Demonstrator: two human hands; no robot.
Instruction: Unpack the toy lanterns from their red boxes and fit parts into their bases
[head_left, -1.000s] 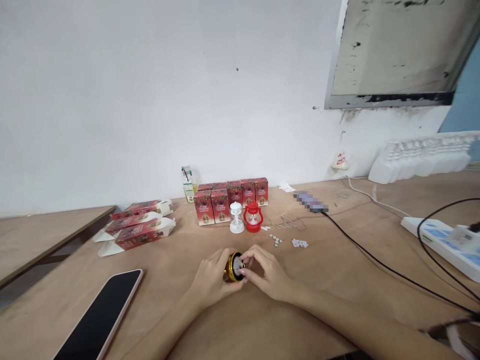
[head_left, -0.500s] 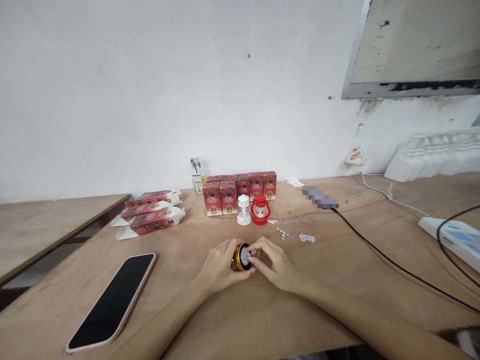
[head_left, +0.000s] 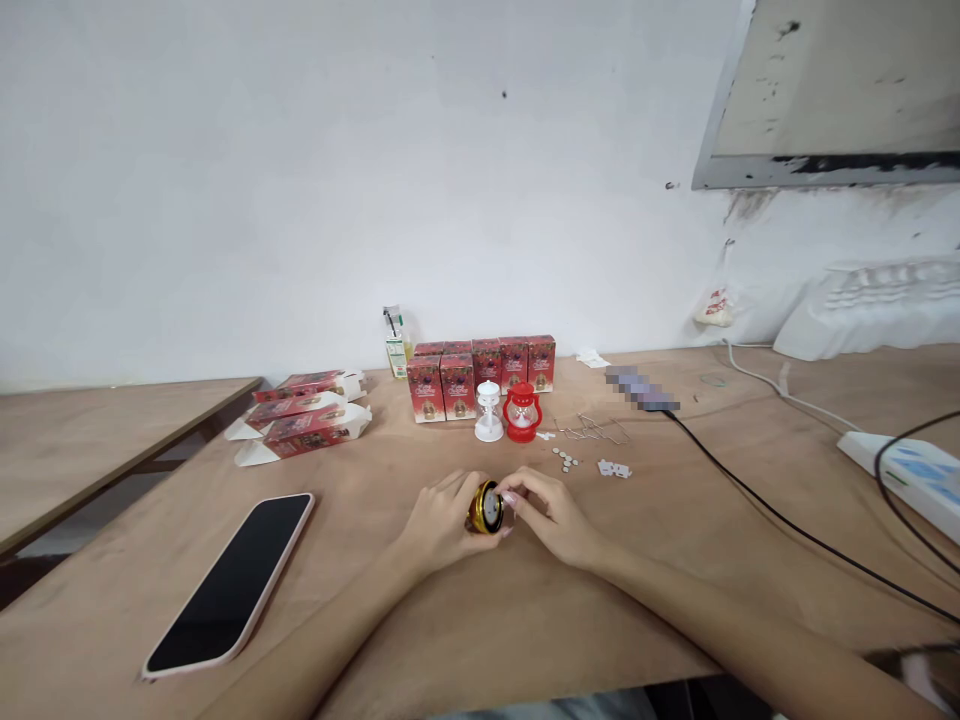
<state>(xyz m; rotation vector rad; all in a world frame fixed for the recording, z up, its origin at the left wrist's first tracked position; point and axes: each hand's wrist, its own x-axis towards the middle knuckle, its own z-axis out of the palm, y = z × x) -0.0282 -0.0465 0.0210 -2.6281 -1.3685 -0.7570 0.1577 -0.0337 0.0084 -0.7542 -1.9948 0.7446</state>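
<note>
My left hand [head_left: 441, 520] is wrapped round a gold mini lantern [head_left: 491, 508] lying on its side, its dark-rimmed, pale round underside turned to the right. At that underside, the thumb and fingertips of my right hand [head_left: 553, 522] are pinched together; whatever they hold is too small to make out. Beyond my hands a white mini lantern [head_left: 489, 425] and a red mini lantern [head_left: 522, 428] stand upright side by side. Several small round white pieces [head_left: 566, 461], flat white parts [head_left: 614, 469] and bent wire handles [head_left: 594, 430] lie to their right.
Red printed boxes [head_left: 457, 388] stand behind the lanterns. Opened boxes [head_left: 315, 430] lie at the left, with a phone [head_left: 232, 585] nearer me. A bottle [head_left: 396, 345] is by the wall. At right are a blurred-out object [head_left: 641, 388], a black cable [head_left: 757, 500] and a power strip [head_left: 911, 485].
My right fingertips have drawn slightly back from the lantern's underside, uncovering more of it. My left hand keeps its hold. The whole view has shifted a little.
</note>
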